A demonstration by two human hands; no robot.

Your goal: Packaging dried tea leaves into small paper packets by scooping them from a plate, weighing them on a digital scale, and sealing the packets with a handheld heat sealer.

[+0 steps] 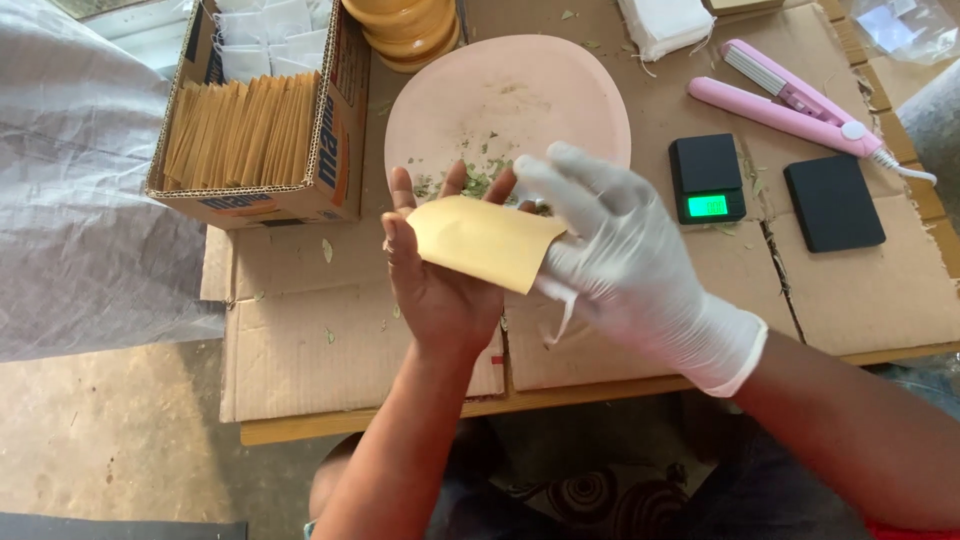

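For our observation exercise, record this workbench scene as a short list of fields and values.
Left hand: bare, palm up, holding a tan paper envelope
Right hand: white glove, gripping the envelope's right edge
Plate: pink, scattered with dried green leaf bits
Scale: small, black, green display lit
Cardboard box: stacked tan envelopes
Pink flat iron: beyond the scale

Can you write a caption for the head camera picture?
Bare left hand and gloved right hand hold a tan paper envelope.
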